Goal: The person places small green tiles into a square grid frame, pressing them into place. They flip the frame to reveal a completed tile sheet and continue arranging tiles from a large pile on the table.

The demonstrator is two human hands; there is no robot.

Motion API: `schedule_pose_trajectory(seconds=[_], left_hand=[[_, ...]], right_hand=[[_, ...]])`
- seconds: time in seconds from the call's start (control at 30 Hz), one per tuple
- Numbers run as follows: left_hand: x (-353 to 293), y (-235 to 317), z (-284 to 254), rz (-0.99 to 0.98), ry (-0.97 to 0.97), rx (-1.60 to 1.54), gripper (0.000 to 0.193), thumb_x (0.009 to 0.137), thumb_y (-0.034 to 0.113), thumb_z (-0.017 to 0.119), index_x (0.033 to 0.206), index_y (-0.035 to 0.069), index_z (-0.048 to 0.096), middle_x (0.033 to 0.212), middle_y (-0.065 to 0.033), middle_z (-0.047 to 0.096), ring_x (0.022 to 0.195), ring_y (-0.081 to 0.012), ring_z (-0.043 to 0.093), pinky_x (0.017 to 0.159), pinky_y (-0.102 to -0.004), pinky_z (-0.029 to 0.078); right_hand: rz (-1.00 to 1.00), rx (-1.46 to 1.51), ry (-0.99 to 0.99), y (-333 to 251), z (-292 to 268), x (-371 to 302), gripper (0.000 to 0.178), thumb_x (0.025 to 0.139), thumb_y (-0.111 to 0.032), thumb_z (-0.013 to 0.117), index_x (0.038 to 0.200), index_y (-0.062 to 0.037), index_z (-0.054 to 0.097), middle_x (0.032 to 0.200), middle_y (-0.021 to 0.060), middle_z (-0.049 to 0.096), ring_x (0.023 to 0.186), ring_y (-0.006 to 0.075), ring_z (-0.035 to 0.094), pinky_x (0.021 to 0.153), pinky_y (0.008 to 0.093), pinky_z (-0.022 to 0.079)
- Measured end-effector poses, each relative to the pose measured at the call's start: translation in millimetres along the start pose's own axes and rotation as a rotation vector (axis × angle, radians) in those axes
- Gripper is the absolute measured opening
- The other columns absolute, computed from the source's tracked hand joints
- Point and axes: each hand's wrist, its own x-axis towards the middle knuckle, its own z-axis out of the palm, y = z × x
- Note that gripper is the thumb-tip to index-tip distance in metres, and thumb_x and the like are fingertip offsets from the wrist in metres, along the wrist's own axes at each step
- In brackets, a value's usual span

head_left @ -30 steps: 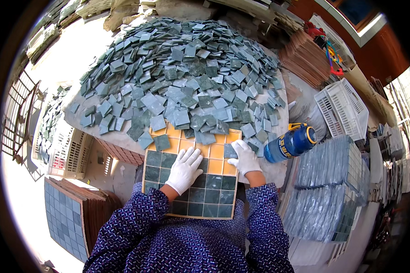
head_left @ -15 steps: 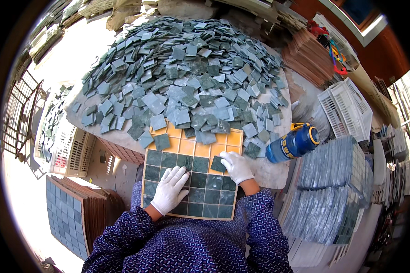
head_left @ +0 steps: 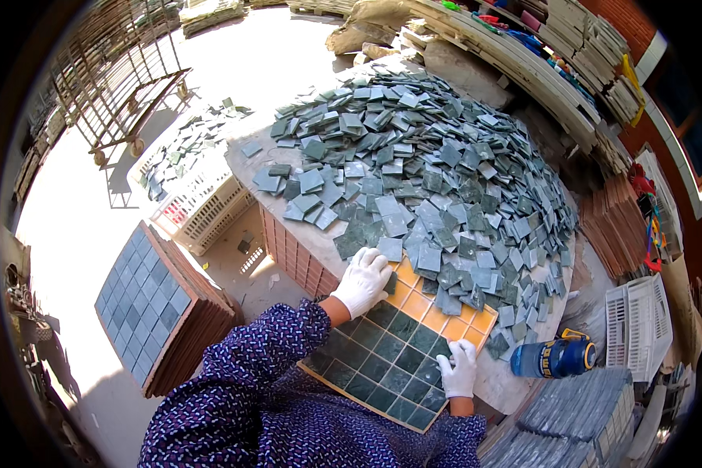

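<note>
A yellow gridded tray lies tilted at the near edge of the work table, with square dark green stone tiles set in its nearer rows. Several yellow cells at its far side show bare. My left hand, in a white glove, is closed at the tray's far left corner, its fingertips on a dark stone tile. My right hand, also gloved, rests at the tray's right edge with thumb and fingers apart, touching the end of the tiled rows. Loose tiles overlap the tray's far edge.
A large heap of loose tiles covers the table. A blue water bottle lies at right, near a white plastic crate and stacked tile sheets. To the left stand a tile-faced stack, a crate and a metal cart.
My view has swung left. My left hand has moved from the set tiles to the tray's far left corner. The tile under my right hand now sits in the row, and the tray appears turned.
</note>
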Motion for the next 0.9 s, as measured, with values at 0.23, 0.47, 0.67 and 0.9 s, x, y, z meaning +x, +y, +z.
schedule_pose_trajectory(seconds=[0.23,0.47,0.67,0.9], left_hand=[[-27.3,-30.5,-47.9,-0.039,0.059,-0.286,0.056,0.070,0.026,0.074,0.115,0.006,0.049,0.109,-0.0160,0.057,0.094,-0.0349,0.062,0.078,-0.0411,0.053],[-80.9,-279.5,-198.6,-0.631,0.295,0.677,0.076,0.076,0.033,0.074,0.138,0.005,0.039,0.131,-0.0158,0.050,0.121,-0.0329,0.047,0.098,-0.0431,0.041],[-27.4,-210.3,-152.8,-0.245,0.223,0.190,0.063,0.069,0.027,0.078,0.123,0.004,0.055,0.122,-0.0130,0.058,0.118,-0.0312,0.051,0.099,-0.0413,0.041],[-20.0,-64.5,-21.5,-0.140,-0.032,-0.199,0.065,0.061,0.032,0.080,0.117,0.007,0.058,0.122,-0.0099,0.053,0.116,-0.0340,0.046,0.097,-0.0460,0.041]], right_hand=[[0.006,-0.007,0.083,3.0,14.1,-7.9,0.039,0.072,-0.007,0.073,0.109,-0.0054,0.065,0.112,0.0120,0.055,0.082,0.0209,0.059,0.066,0.0300,0.052],[-0.212,-0.347,0.136,-15.4,10.3,14.1,0.032,0.075,-0.014,0.073,0.103,-0.0057,0.061,0.112,0.0136,0.057,0.096,0.0311,0.060,0.080,0.0402,0.050],[-0.413,-0.211,0.017,-101.7,66.6,122.2,0.036,0.077,-0.016,0.071,0.109,-0.0084,0.059,0.114,0.0124,0.060,0.103,0.0322,0.060,0.084,0.0411,0.050],[-0.317,-0.489,-0.429,-134.9,91.6,198.7,0.048,0.082,-0.021,0.068,0.126,-0.0103,0.050,0.128,0.0122,0.050,0.104,0.0332,0.060,0.086,0.0427,0.050]])
